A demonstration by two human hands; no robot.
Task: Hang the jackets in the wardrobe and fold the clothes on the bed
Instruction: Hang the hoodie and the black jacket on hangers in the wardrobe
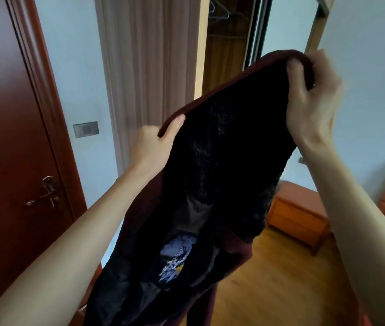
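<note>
At the left edge stands a closed red-brown door [10,161]. Your left hand [156,142] pinches the maroon rim of the jacket [222,172], which fills the frame's centre, held in the air. It looks thick, fleecy and limp, likely fairly heavy; grip the collar or shoulders. Above it, empty hangers [219,10] wait in the open wardrobe [229,55]. Your right hand [313,97] clenches the upper edge. Lower right, wooden floor [269,278].
</note>
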